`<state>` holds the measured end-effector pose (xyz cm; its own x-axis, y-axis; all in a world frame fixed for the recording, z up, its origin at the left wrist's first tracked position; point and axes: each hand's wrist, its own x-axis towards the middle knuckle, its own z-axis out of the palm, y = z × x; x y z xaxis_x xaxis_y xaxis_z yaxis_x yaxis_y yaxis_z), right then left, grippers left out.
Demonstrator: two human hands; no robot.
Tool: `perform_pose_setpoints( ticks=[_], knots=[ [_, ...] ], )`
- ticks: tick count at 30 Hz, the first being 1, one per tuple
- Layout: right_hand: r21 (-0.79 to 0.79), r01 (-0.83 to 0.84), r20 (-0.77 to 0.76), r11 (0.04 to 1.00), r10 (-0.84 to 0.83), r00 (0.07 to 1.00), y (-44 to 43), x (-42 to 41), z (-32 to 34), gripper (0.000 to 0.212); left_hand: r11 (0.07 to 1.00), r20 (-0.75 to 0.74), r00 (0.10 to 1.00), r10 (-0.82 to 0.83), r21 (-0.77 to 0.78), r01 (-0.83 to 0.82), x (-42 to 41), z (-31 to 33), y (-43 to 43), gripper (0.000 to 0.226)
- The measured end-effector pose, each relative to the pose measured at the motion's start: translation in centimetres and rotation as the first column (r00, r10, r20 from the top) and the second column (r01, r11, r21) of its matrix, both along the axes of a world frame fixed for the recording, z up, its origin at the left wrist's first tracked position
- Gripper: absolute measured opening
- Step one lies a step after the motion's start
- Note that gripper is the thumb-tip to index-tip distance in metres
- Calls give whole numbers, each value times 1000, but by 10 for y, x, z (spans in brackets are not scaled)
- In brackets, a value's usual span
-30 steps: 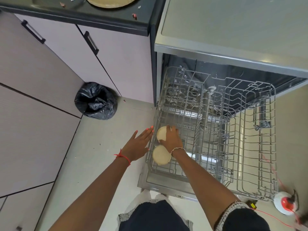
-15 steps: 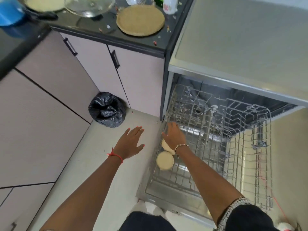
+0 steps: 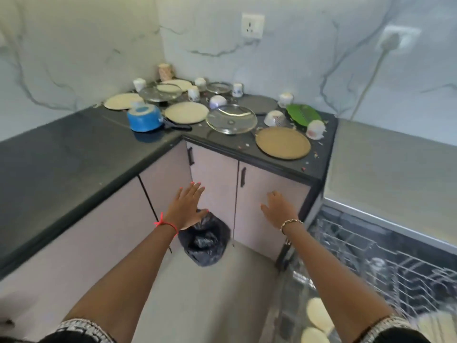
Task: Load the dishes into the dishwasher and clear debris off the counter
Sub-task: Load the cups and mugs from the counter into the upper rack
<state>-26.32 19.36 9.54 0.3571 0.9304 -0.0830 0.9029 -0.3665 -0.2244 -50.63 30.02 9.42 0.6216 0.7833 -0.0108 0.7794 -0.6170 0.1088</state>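
Left hand (image 3: 186,206) and right hand (image 3: 278,209) stretched forward, fingers straight, both empty, before pale cabinet doors (image 3: 215,174). Beige round plates (image 3: 185,112) and scattered crumbs (image 3: 316,154) on black stone counter (image 3: 74,149). Cream round bowls (image 3: 317,314) in grey wire dishwasher rack (image 3: 395,268), blurred, partly behind right forearm. Black plastic bin bag (image 3: 205,241) partly hidden by left hand.

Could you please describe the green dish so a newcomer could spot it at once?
Go to the right end of the black counter, beside the open dishwasher. Toward the wall lies a green leaf-shaped plate, the only green, pointed dish among round ones.
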Motion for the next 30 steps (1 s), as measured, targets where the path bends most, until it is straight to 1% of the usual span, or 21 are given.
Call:
perform_pose_setpoints(
  ticks=[3, 6, 11, 17, 21, 25, 27, 30],
  knots=[
    [76, 10, -6, 997, -10, 1000, 50, -28, 23, 38, 999, 13, 999, 52, 7, -52, -39, 18, 51, 70],
    [137, 26, -24, 990, -23, 999, 90, -52, 45, 38, 998, 21, 998, 51, 35, -51, -67, 34, 93, 69],
    [198, -24, 25, 980, 20, 999, 148, -74, 72, 37, 996, 123, 991, 55, 68, -64, -86, 56, 157, 65],
    [265, -70, 29, 962, 65, 997, 219, -70, 82, 32, 996, 145, 988, 52, 65, -62, -74, 60, 224, 64],
    [298, -149, 55, 943, 139, 989, 280, -58, 85, 31, 995, 155, 986, 55, 78, -67, -59, 53, 277, 61],
    [358, -206, 49, 911, 203, 978, 346, -39, 97, 29, 993, 209, 973, 102, 43, -113, -40, 54, 335, 60],
    [341, -216, 42, 915, 215, 976, 383, -26, 104, 29, 991, 233, 965, 123, 29, -133, -29, 60, 366, 58],
    [300, -266, 77, 916, 255, 964, 430, -9, 114, 31, 982, 267, 951, 158, 59, -180, -16, 67, 410, 59]
  ],
)
